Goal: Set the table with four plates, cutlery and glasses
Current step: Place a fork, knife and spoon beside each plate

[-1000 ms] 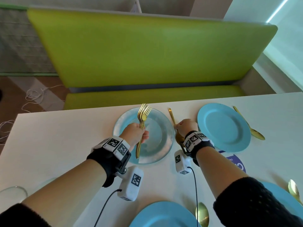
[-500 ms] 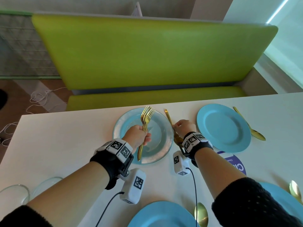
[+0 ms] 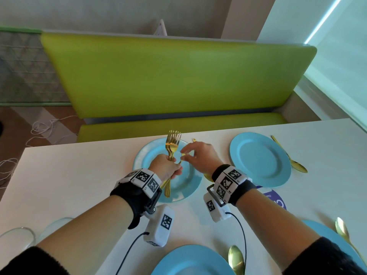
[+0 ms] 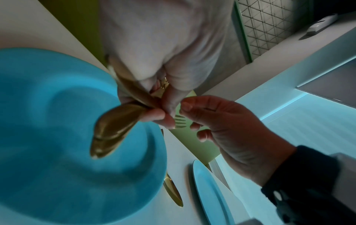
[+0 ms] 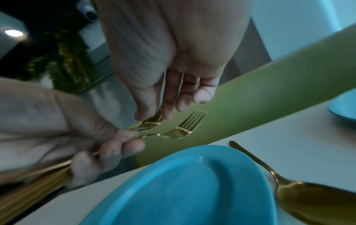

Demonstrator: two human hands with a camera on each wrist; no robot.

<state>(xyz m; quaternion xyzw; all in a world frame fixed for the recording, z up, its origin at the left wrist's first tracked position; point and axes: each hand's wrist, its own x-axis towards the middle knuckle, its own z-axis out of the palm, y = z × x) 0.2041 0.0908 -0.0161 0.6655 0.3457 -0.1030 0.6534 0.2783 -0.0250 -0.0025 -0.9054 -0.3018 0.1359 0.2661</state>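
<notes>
My left hand [image 3: 174,168] grips a bundle of gold forks [image 3: 173,142] by the handles, tines pointing away, above the far left blue plate [image 3: 185,188]. My right hand [image 3: 184,153] has come in from the right, and its thumb and forefinger pinch the head of one fork [image 5: 151,122] in the bundle. The other forks [image 5: 185,128] fan out beside it. In the left wrist view the handle ends [image 4: 113,129] hang over the plate [image 4: 48,137]. A gold spoon [image 5: 300,196] lies on the table just right of this plate.
A second blue plate [image 3: 260,159] with a gold spoon [image 3: 292,159] beside it lies far right. Two more plates [image 3: 192,261] [image 3: 325,233] and spoons [image 3: 236,259] [image 3: 341,229] sit at the near edge. Clear glasses [image 3: 17,235] stand near left. A green bench [image 3: 174,76] runs behind the table.
My right hand has left the spoon lying on the table beside the plate, risen and moved left to pinch a fork. My left hand has kept hold of the bundle.
</notes>
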